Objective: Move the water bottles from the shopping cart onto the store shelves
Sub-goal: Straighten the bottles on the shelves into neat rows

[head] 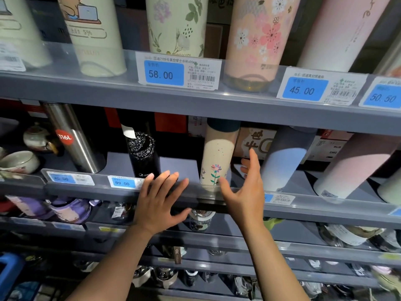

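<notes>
A cream water bottle [217,157] with a flower print and a dark cap stands upright on the middle shelf [180,170]. My right hand [245,185] is beside its right flank, fingers straight and spread, thumb close to the bottle's base, holding nothing. My left hand [160,198] hovers with spread fingers at the shelf's front rail, left of the cream bottle, in front of a black speckled bottle [142,153]. The shopping cart is out of view.
A steel bottle [73,137] stands left of the black one; a pale blue bottle [284,159] and a pink-white one [355,166] stand to the right. The upper shelf [195,98] holds several printed bottles behind price tags. Lower shelves hold more bottles. Ceramic cups [20,161] sit far left.
</notes>
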Available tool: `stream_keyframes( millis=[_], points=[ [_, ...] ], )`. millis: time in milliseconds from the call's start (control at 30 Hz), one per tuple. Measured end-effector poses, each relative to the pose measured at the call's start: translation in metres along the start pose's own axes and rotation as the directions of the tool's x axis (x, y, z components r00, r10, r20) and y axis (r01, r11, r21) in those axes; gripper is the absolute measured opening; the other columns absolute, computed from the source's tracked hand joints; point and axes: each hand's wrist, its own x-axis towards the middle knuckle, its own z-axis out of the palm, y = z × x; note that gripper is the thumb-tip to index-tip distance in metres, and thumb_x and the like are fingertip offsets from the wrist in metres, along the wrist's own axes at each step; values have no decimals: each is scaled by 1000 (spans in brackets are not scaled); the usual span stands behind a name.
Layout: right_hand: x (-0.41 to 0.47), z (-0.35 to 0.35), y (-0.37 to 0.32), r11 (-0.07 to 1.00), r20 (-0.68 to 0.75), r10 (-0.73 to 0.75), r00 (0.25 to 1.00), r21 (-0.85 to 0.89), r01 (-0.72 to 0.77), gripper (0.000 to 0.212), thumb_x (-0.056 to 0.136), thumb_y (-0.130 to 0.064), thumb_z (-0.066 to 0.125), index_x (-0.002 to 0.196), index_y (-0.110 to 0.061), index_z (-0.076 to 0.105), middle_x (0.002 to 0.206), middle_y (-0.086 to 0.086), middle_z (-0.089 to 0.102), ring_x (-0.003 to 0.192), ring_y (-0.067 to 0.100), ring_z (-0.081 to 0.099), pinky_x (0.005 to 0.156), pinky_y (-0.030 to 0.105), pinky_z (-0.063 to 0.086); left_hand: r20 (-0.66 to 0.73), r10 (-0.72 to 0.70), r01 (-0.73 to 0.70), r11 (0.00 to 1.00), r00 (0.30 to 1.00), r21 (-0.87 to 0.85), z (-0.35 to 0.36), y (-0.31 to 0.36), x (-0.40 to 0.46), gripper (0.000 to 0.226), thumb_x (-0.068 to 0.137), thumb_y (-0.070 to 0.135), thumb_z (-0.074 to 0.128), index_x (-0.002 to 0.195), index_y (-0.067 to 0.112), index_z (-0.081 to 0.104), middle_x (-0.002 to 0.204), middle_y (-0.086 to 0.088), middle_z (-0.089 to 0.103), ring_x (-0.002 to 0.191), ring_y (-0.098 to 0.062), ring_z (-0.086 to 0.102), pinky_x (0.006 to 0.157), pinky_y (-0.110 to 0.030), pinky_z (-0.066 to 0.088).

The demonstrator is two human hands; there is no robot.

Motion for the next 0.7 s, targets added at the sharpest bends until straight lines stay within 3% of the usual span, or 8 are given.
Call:
stream_keyframes(
  millis=[67, 233, 400, 700],
  points=[
    [-1, -1, -1, 1000, 7, 7, 1000, -13, -7, 94, 81, -30, 74, 153, -26, 14, 148, -1, 39, 129, 12, 41, 100, 28, 36, 1, 1, -1, 1000, 1000, 0, 0, 0, 0, 75, 79, 61, 56, 139, 19, 41, 132, -8, 46, 123, -29, 44, 108, -48, 25],
    [10, 20, -21, 1000, 14, -14, 1000, 8, 14, 89, 77, -31, 74, 147, -27, 18, 141, 2, 44, 126, 22, 45, 101, 43, 42, 7, 3, -3, 1000, 1000, -5, -1, 0, 1, 75, 76, 58, 57, 138, 18, 42, 132, -8, 46, 123, -30, 45, 108, -49, 25],
    [17, 35, -30, 992, -33, 110, 993, 60, -108, 86, 73, -21, 73, 143, -21, 24, 132, 7, 49, 117, 29, 49, 95, 45, 45, 26, 18, -18, 1000, 999, 3, -1, -1, 1, 78, 75, 58, 56, 139, 18, 40, 132, -9, 45, 123, -30, 43, 106, -50, 27],
    [14, 38, -34, 999, -32, 36, 999, 32, -35, 82, 75, -23, 75, 143, -16, 28, 132, 5, 47, 118, 25, 46, 96, 39, 41, 9, 13, -13, 1000, 1000, 10, -1, -1, 1, 76, 77, 58, 55, 140, 18, 40, 132, -8, 45, 123, -30, 44, 107, -49, 26]
  ],
)
